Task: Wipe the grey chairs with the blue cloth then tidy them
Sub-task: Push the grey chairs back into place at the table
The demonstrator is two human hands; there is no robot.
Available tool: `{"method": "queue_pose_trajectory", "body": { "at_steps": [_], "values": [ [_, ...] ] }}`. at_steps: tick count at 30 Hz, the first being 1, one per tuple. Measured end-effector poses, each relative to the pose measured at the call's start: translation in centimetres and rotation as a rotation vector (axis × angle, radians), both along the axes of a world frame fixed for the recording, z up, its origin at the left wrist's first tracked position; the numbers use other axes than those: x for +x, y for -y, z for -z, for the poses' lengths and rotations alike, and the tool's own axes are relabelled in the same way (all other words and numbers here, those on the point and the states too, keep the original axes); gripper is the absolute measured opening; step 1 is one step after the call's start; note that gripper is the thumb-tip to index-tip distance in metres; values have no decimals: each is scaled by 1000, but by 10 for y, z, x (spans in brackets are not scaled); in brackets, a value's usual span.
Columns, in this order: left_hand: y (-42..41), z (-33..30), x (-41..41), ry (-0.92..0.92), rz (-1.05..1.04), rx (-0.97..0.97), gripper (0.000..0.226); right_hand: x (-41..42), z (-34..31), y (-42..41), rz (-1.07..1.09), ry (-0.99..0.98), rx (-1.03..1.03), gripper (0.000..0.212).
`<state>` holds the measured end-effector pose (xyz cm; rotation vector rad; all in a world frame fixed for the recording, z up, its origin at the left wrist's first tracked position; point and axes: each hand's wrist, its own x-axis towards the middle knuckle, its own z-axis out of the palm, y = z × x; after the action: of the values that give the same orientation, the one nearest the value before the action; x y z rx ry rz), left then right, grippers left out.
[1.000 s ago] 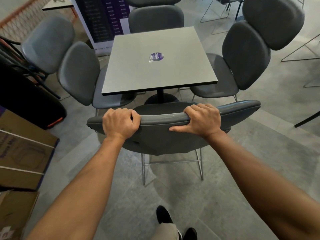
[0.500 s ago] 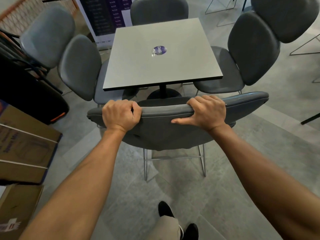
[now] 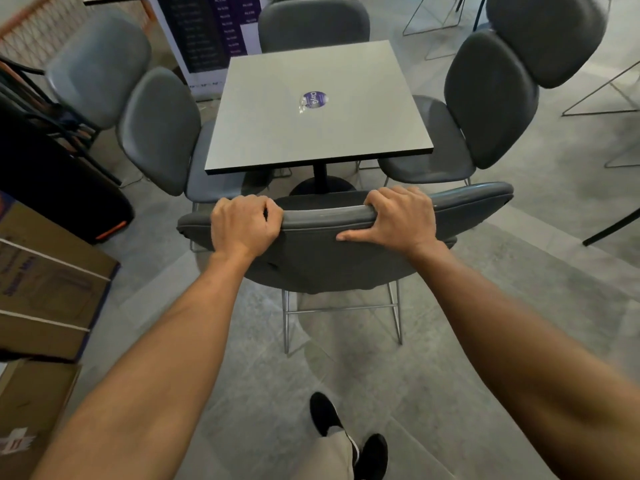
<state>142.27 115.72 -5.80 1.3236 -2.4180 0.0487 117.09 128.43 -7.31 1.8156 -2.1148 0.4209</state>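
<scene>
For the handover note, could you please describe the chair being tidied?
Start at the square grey table. The grey padded chair on its near side is the one. Unlike its neighbours, its backrest top is gripped by the left hand and right hand.

Legible text, head view. A round purple sticker [image 3: 314, 99] lies near the middle of the grey desk [image 3: 277, 133]; it bears white lettering that reads roughly "ClayG", with smaller print beneath too fine to make out. A dark banner [image 3: 207, 32] standing behind the desk carries rows of small pale lines, too blurred to read. The side of a brown cardboard box [image 3: 45, 282] at the left shows purple lettering, likewise illegible. No other text, number or brand can be read.
</scene>
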Motion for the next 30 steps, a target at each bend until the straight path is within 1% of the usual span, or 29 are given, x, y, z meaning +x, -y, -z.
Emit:
{"method": "queue_pose_trajectory", "body": {
  "at_steps": [4,6,10,13,15,21,25,30],
  "values": [
    [-15,7,12,-33,-61,-12,42,15,4,-10,8,2,-4,84],
    [-22,9,13,-43,-52,7,45,17,1,-14,18,19,22,83],
    [-38,11,24,-55,20,86,46,20,-8,-14,19,105,173,83],
    [-45,14,41,-37,43,123,52,34,-20,-13,7,210,305,80],
    [-47,14,55,-51,46,133,54,55,-29,-11,-6,257,334,82],
    [-32,12,124,-104,-4,221,64,164,-42,21,-104,316,286,81],
    [-6,10,197,-124,-62,231,69,247,-41,62,-167,392,235,77],
    [26,15,292,-179,-150,251,73,341,-28,110,-302,465,182,72]
  ]
}}
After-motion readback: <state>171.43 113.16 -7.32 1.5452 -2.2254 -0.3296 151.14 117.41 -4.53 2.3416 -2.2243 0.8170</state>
